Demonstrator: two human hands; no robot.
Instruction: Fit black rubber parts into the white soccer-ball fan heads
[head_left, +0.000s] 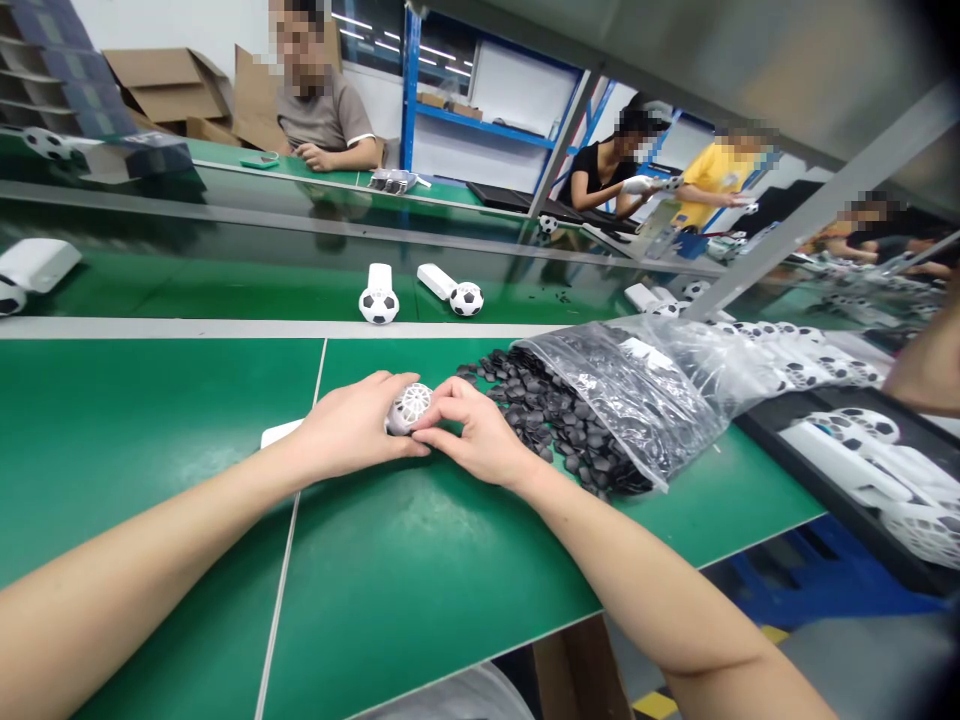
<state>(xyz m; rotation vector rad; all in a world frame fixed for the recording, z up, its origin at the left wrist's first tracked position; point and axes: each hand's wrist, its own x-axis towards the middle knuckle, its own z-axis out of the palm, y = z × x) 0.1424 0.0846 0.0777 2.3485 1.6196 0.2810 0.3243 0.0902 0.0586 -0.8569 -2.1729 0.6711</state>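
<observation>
The lattice ball [414, 402], a white openwork sphere with a grey lower side, is located at the centre of the frame, above the green work surface [150, 400]. The left hand [356, 425] curves around the ball from the left, with the thumb below and the fingers above. The right hand [480, 432] is at the ball's right side, thumb and forefinger tips drawn together in a pinch; whether a part sits between them cannot be determined. A white block [281, 433] projects from behind the left wrist; its connection to the ball is hidden.

Loose black pieces [532, 405] lie just right of the right hand, at the mouth of a clear plastic bag [637, 390] that contains more of them. A black tray [795, 455] at the right edge carries white units with lattice balls.

Two white units with black-patterned balls, the left unit [379, 295] and the right unit [454, 292], rest beyond the pale strip [187, 328], above the centre. A seated person [326, 115] is at the upper left; other people are at the upper right.
</observation>
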